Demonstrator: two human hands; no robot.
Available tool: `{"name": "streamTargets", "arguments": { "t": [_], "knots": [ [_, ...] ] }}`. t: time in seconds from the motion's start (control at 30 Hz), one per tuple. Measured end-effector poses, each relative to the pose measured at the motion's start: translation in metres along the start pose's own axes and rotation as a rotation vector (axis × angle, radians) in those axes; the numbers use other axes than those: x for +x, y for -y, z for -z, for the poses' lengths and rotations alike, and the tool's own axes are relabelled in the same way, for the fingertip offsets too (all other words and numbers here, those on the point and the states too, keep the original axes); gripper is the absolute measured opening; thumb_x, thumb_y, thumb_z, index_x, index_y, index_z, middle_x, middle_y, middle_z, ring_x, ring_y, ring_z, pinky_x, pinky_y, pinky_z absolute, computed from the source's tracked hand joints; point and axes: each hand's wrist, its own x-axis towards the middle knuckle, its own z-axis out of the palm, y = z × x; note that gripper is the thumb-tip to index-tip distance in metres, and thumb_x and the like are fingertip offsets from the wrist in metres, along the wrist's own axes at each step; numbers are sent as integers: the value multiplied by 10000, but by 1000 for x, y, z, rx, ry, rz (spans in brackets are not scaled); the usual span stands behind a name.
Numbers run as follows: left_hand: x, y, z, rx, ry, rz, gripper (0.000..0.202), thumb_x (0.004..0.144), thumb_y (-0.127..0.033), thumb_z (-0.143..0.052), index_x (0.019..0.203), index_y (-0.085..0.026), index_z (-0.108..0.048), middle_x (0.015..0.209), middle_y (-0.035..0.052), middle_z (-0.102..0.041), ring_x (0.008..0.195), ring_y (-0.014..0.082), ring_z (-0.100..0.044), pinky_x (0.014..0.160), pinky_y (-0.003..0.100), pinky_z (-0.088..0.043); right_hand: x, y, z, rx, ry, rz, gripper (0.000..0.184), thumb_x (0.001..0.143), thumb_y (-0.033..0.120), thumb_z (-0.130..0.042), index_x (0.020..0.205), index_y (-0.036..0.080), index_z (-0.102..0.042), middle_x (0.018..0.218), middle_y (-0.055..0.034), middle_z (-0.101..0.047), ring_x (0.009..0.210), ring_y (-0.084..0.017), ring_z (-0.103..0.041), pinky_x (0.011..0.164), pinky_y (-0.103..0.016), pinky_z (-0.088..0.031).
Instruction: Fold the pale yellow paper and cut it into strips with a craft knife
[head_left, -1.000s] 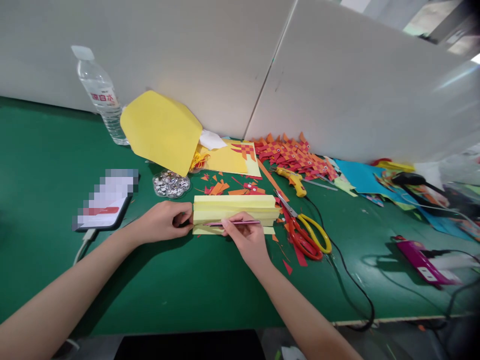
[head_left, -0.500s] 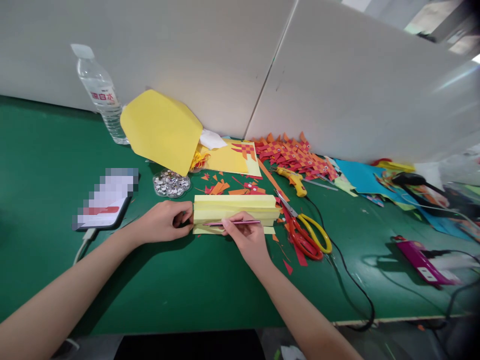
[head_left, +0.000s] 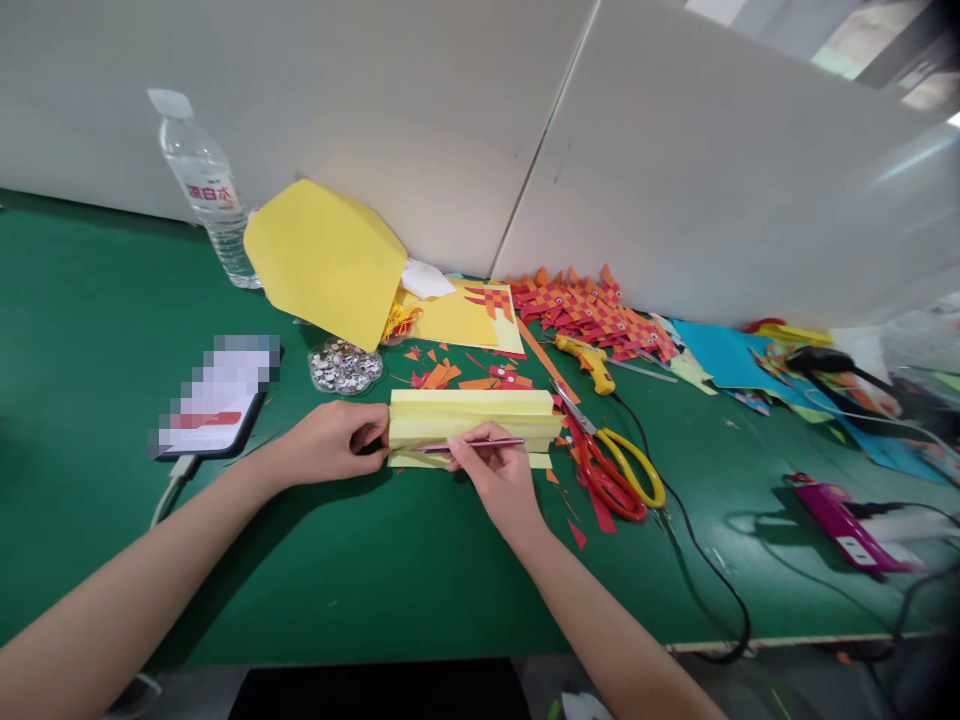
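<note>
A pale yellow sheet of paper (head_left: 472, 403), creased lengthwise into pleats, lies across the green table in front of me. My left hand (head_left: 345, 441) is closed on its left end, thumb and fingers pinched together at the edge. In my right hand (head_left: 491, 465) is a slim pink pen-like stick (head_left: 506, 442), held almost level with its point to the left, along the lower fold. Its exact kind is too small to tell. Just right of the paper lie scissors (head_left: 616, 470) with one red and one yellow handle, among red and orange paper scraps (head_left: 577, 533).
Behind the paper are a yellow hot glue gun (head_left: 589, 362), a pile of red-orange woven paper fish (head_left: 585, 310), a tray of googly eyes (head_left: 345, 367) and a large yellow card (head_left: 326, 260). A water bottle (head_left: 202, 185) and charging phone (head_left: 217, 400) stand left; a purple power strip (head_left: 851, 525) lies right.
The view has shifted very slightly. Both hands keep nearly the same place on the paper, and the pink stick stays along the lower fold.
</note>
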Motion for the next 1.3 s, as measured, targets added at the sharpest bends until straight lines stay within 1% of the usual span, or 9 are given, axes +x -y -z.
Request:
{"name": "streamTargets", "arguments": {
  "t": [0.23, 0.4, 0.5, 0.63, 0.83, 0.97, 1.13, 1.23, 1.3],
  "knots": [
    [0, 1, -1, 2, 11, 20, 252, 727, -260, -532, 623, -202, -309, 540, -76, -406, 477, 76, -350, 470, 204, -239, -2, 0, 1, 32, -27, -6, 193, 772, 332, -662, 689, 198, -550, 601, 18, -616, 534, -138, -625, 547, -262, -484],
    [0, 0, -1, 2, -2, 20, 264, 727, -260, -530, 616, -202, -298, 535, -78, -389, 476, 74, -336, 471, 200, -246, -2, 0, 11, 29, -74, 4, 202, 759, 346, -674, 694, 196, -557, 586, 15, -620, 534, -138, -615, 551, -268, -500],
    [0, -1, 0, 2, -7, 21, 264, 726, -259, -529, 614, -201, -297, 534, -79, -384, 475, 73, -334, 472, 199, -248, 0, 0, 23, 16, -113, -5, 216, 736, 359, -696, 696, 190, -567, 583, 10, -630, 517, -142, -612, 528, -269, -502],
    [0, -2, 0, 0, -1, 34, 271, 720, -262, -535, 608, -200, -296, 529, -80, -384, 472, 72, -333, 471, 198, -248, 1, -1, 45, 5, -168, -3, 230, 708, 353, -720, 677, 185, -567, 572, 12, -632, 502, -143, -612, 533, -276, -513],
    [-1, -2, 0, -11, -4, 43, 268, 718, -261, -531, 607, -200, -295, 526, -79, -393, 473, 71, -341, 473, 196, -248, 3, -6, 83, -38, -246, 59, 173, 726, 296, -717, 671, 187, -595, 573, 17, -640, 510, -134, -619, 524, -247, -507],
    [-1, -2, 0, -8, -11, 43, 267, 715, -257, -533, 608, -199, -295, 533, -79, -399, 477, 70, -339, 474, 194, -250, 3, -10, 109, -46, -269, 92, 156, 715, 280, -728, 667, 186, -613, 570, 16, -644, 489, -119, -608, 501, -224, -493],
    [0, -2, -1, -2, -20, 43, 267, 716, -260, -536, 610, -198, -300, 541, -78, -403, 478, 68, -346, 474, 188, -258, -2, -6, 142, -71, -398, 85, 160, 677, 264, -748, 649, 176, -618, 538, 10, -639, 454, -125, -592, 434, -217, -469],
    [-1, -1, -2, 6, -25, 41, 263, 720, -264, -540, 617, -198, -308, 546, -80, -412, 479, 68, -356, 477, 189, -264, -7, 2, 148, -71, -479, 158, 150, 658, 225, -749, 622, 172, -613, 502, 27, -613, 413, -108, -564, 418, -209, -458],
    [-1, -1, -3, 8, -27, 40, 262, 724, -268, -541, 618, -198, -312, 549, -80, -421, 481, 67, -369, 479, 189, -268, -10, 9, 140, -41, -489, 207, 139, 665, 211, -740, 625, 176, -611, 509, 32, -615, 413, -101, -567, 436, -208, -466]
  ]
}}
